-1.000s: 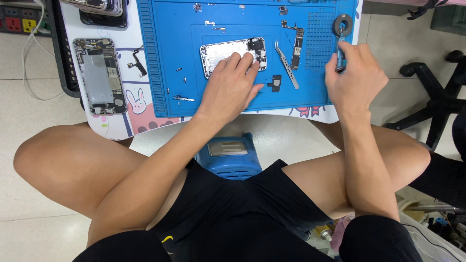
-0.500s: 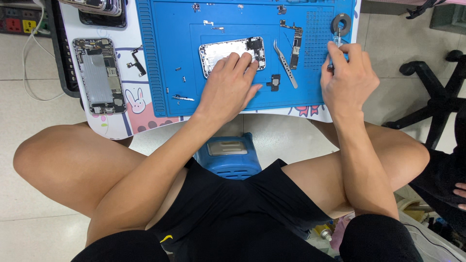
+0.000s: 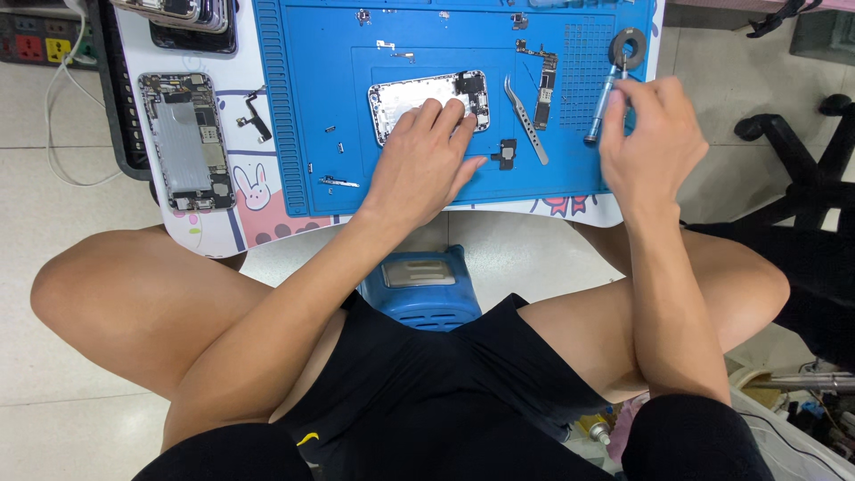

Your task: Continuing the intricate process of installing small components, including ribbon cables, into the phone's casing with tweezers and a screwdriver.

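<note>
The left hand (image 3: 426, 156) lies palm down, fingers spread and stretched forward, forearm reaching up from the lap. The right hand (image 3: 652, 142) is raised beside it, fingers curled in a pinch, wrist straight, forearm crossing the right thigh.

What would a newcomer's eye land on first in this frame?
The bright blue mat on the table, with an opened phone shell at its middle under the left hand. To the right, the right hand holds a small blue screwdriver, beside tweezers and a circuit board.

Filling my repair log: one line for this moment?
left hand: steadies phone housing | right hand: holds blue screwdriver | tweezers: idle on mat
</note>
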